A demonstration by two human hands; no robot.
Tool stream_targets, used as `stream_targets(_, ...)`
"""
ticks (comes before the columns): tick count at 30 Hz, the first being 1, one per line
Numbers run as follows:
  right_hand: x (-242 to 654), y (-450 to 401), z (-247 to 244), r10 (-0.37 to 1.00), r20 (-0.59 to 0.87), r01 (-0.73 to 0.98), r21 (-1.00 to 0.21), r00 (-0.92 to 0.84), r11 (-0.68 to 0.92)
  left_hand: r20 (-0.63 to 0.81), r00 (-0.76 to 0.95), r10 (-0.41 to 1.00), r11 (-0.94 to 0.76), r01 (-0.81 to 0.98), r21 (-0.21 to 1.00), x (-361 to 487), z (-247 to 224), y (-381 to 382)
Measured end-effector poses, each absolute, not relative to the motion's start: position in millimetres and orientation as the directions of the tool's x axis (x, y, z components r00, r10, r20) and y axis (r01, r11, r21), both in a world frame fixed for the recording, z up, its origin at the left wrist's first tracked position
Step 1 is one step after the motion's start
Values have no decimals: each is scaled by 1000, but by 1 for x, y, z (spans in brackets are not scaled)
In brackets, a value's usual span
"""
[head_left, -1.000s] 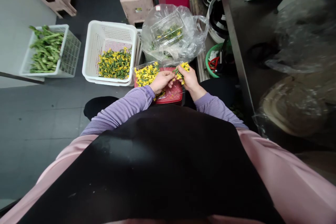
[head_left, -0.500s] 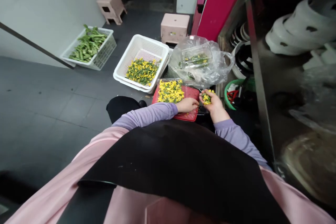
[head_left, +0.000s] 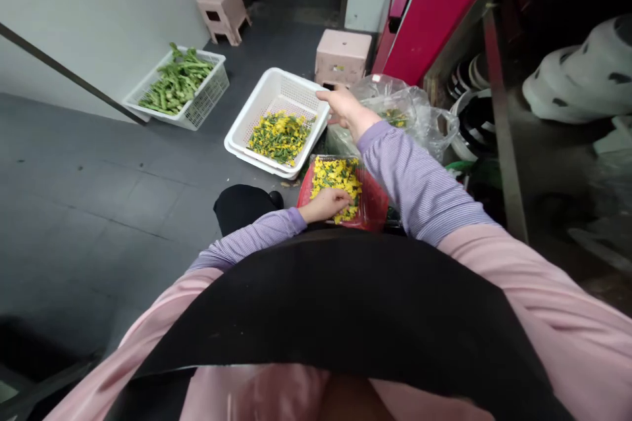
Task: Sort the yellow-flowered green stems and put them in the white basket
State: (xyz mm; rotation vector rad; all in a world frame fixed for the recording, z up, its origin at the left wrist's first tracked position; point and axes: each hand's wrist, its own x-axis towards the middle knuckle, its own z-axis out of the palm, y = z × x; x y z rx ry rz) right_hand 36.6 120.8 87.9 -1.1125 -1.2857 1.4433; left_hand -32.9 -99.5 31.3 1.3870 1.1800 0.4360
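Observation:
Yellow flowers with green stems (head_left: 336, 174) fill a clear plastic tray that rests on a red surface (head_left: 376, 200) in front of me. My left hand (head_left: 326, 204) lies over the tray's near part, fingers closed in a pinch at the flowers; what they hold is too small to tell. At the right rim of a white basket (head_left: 245, 108), my right hand (head_left: 345, 107) is stretched out with its fingers apart and no flowers visible in it. More yellow flowers (head_left: 281, 135) lie inside this basket.
A clear plastic bag (head_left: 417, 108) sits beyond my right forearm. Farther left is a white basket of green stalks (head_left: 182, 79). Two pink stools (head_left: 344, 52) stand behind, near a red cabinet (head_left: 424, 20). A metal shelf edge (head_left: 504, 138) runs along the right.
My right hand has left the red surface, reached forward to the white basket and let go of its flowers. My left hand has moved left onto the tray. The view has shifted slightly.

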Motion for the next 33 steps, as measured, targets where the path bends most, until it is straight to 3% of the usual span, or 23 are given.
stream_targets(4, 99, 55, 68, 938, -256, -25, -963, -235, -269, -297, 281, 913, 140, 468, 872, -44, 19, -84)
stream_targets(6, 141, 7, 49, 939, -306, 81, -952, -158, -297, -216, 278, 936, 29, 550, 834, -43, 16, -76)
stream_targets(9, 191, -60, 16, 927, -374, 208, -906, 20, -369, -119, 471, 874, -271, 675, 686, -30, 15, -73)
stream_targets(12, 212, -102, -9, 900, -421, 256, -863, 112, -435, -143, 695, 704, -592, 687, 421, -12, 13, -77)
stream_targets(15, 210, -116, -16, 932, -350, 359, -861, 96, -361, -193, 768, 611, -730, 640, 238, 3, 5, -79)
stream_targets(18, 202, -111, -14, 961, -268, 446, -853, 71, -271, -190, 808, 558, -788, 588, 184, 7, -2, -73)
stream_targets(21, 198, -102, -13, 965, -255, 455, -853, 60, -254, -147, 808, 570, -772, 589, 241, 0, -1, -64)
stream_targets(23, 197, -98, -16, 970, -238, 404, -883, 51, -238, -100, 758, 645, -680, 628, 379, -7, 5, -59)
stream_targets(25, 194, -96, -20, 970, -240, 314, -919, 36, -239, -71, 649, 758, -499, 646, 578, -14, 14, -55)
stream_targets(28, 186, -94, -22, 963, -268, 172, -949, 7, -265, -152, 427, 891, -133, 568, 812, -23, 26, -48)
stream_targets(33, 169, -92, -16, 972, -213, -55, -974, -100, -219, -305, 266, 914, 198, 363, 911, -25, 34, -40)
